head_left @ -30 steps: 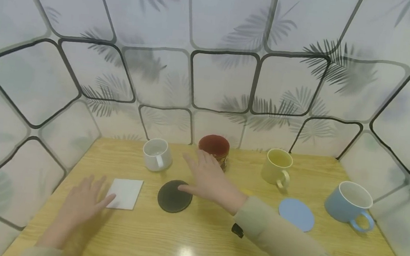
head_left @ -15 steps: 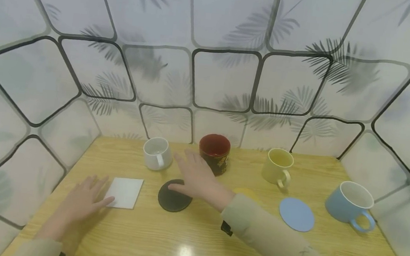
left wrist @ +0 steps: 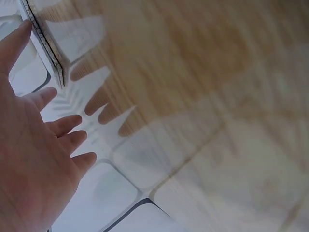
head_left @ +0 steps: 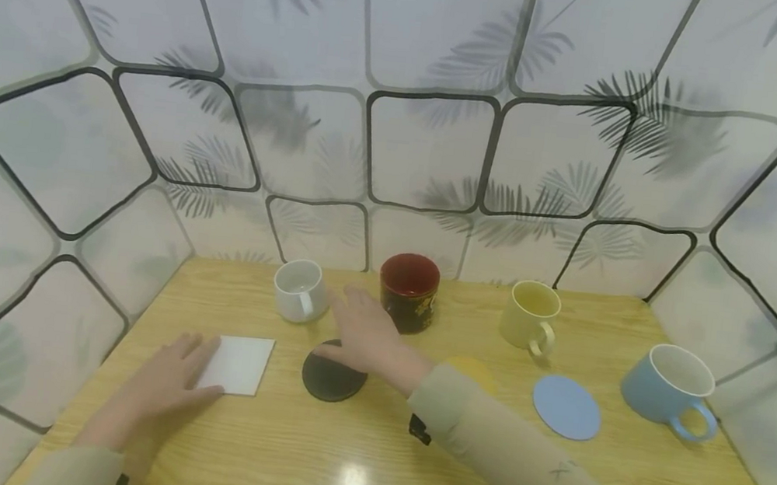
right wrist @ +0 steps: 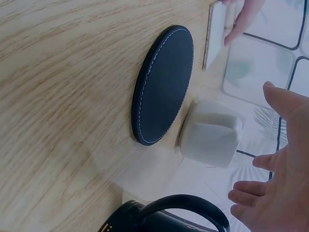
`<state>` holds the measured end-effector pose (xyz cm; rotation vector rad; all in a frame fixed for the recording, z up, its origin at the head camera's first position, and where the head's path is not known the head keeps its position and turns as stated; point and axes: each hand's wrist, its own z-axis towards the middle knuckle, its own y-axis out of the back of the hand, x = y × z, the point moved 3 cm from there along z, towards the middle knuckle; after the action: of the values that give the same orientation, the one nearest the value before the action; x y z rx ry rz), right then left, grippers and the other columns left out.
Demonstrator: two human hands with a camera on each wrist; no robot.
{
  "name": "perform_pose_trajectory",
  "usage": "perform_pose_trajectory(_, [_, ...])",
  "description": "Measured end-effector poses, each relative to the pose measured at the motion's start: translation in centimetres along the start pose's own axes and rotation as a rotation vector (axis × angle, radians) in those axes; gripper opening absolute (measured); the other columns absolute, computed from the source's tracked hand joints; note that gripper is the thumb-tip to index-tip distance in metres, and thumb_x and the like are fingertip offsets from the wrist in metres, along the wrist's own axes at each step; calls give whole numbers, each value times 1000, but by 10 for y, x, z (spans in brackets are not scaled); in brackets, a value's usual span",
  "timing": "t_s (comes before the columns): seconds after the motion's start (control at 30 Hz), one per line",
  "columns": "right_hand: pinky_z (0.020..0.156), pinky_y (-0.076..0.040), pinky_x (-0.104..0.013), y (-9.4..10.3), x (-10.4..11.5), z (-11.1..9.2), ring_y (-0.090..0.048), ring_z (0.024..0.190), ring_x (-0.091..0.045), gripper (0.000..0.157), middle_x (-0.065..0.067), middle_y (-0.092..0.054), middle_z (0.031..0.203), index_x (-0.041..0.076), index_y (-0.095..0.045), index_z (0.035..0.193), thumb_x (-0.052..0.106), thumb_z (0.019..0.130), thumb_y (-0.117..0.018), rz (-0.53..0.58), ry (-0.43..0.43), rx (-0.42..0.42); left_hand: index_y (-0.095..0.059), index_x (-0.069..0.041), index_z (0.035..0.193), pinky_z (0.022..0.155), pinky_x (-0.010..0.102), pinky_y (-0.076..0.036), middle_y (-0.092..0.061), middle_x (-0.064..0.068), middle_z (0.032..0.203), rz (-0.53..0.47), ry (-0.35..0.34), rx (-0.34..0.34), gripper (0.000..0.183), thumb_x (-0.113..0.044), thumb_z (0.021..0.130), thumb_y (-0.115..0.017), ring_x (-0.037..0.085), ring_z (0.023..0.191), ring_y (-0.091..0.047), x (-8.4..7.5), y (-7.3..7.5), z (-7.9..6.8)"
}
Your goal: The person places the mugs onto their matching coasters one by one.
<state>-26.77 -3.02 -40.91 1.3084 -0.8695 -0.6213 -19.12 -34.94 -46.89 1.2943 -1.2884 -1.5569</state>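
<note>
A white square coaster [head_left: 236, 365] lies on the table at the left; my left hand [head_left: 168, 377] is at its left edge, fingers extended and thumb apart. The left wrist view shows that hand [left wrist: 38, 159] with nothing in its palm. My right hand [head_left: 368, 338] reaches over the black round coaster [head_left: 333, 378], fingers spread. Its fingertips come near the white mug [head_left: 299, 292] and the dark mug with a red inside [head_left: 409, 295]. In the right wrist view, the right hand [right wrist: 277, 164] holds nothing, and stitching rings the black coaster [right wrist: 164, 87].
Toward the right are a yellow mug [head_left: 529, 318], a blue mug [head_left: 663, 386] and a blue round coaster [head_left: 566, 407]. A yellow round coaster [head_left: 476, 373] is partly hidden by the right sleeve [head_left: 483, 423]. Patterned walls [head_left: 425, 152] enclose the wooden table [head_left: 283, 459].
My right hand has shifted left, away from the dark mug and toward the white mug, uncovering more of the yellow coaster. My left hand has edged right, toward the white coaster.
</note>
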Motion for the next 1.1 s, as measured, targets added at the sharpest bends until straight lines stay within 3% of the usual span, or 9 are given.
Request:
perform_pose_trajectory(0.2, [129, -39, -50, -5, 3, 5, -41, 155, -36, 91, -19, -40, 167, 8, -43, 159, 63, 94, -73, 7, -7, 17, -46, 5, 155, 118, 80, -30, -40, 45, 156, 13, -15, -9, 89, -52, 93, -74, 67, 143, -37, -4, 0, 1])
perform_pose_trajectory(0.43, [118, -51, -45, -11, 7, 11, -54, 140, -31, 85, -15, -56, 149, 5, -50, 152, 61, 93, -75, -10, 17, -17, -47, 6, 155, 118, 80, -31, -40, 45, 155, 5, 0, -1, 88, -50, 93, -74, 66, 143, -38, -6, 0, 2])
perform_pose_trajectory(0.77, [113, -54, -42, -20, 4, 18, -58, 133, -29, 86, -14, -61, 141, 8, -47, 157, 58, 94, -75, 21, 16, -18, -47, 7, 154, 117, 80, -33, -41, 46, 154, 9, -7, -8, 88, -50, 92, -74, 67, 143, -39, -5, -1, 1])
perform_pose_trajectory(1.1, [103, -58, -40, -30, 2, 28, -62, 120, -26, 76, -11, -65, 128, 7, -53, 150, 55, 95, -74, 47, 6, -18, -48, 7, 153, 116, 80, -34, -41, 45, 154, -2, -18, -26, 88, -49, 91, -76, 67, 143, -38, -3, -3, 2])
